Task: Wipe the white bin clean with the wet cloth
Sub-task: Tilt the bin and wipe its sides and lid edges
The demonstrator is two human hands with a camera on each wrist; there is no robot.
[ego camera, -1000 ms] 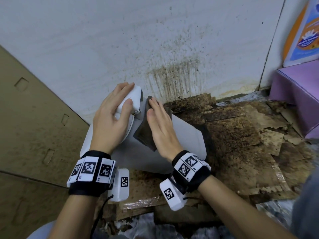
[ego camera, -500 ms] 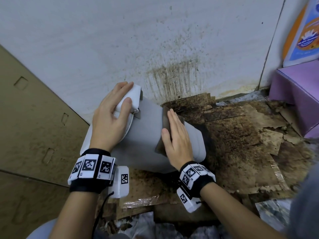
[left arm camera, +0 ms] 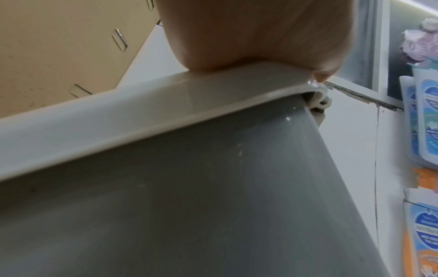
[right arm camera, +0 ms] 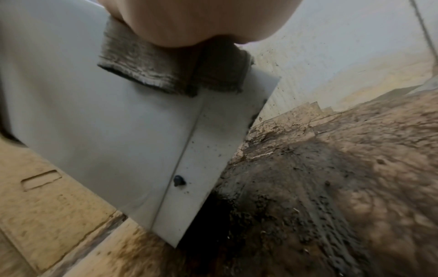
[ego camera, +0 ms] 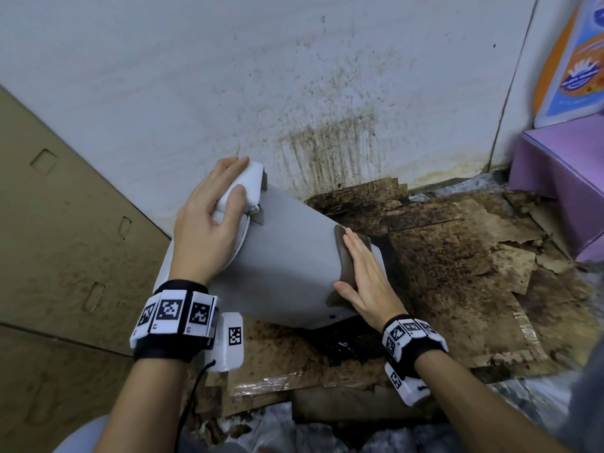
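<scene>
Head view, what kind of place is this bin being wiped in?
Probably a grimy indoor floor corner, perhaps a storage or utility spot. The white wall is spattered and streaked brown, stained torn cardboard covers the floor, and a purple box sits by it. The exact room can't be told.

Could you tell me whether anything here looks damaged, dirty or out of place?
Yes: the soggy brown cardboard sheets on the floor are torn and mould-blackened, and the white wall above them carries dark drip stains. The tilted white plastic bin shows black specks near its base.

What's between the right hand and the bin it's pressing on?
A brown cloth, flat under the right hand against the white bin; head and right wrist views show it.
</scene>
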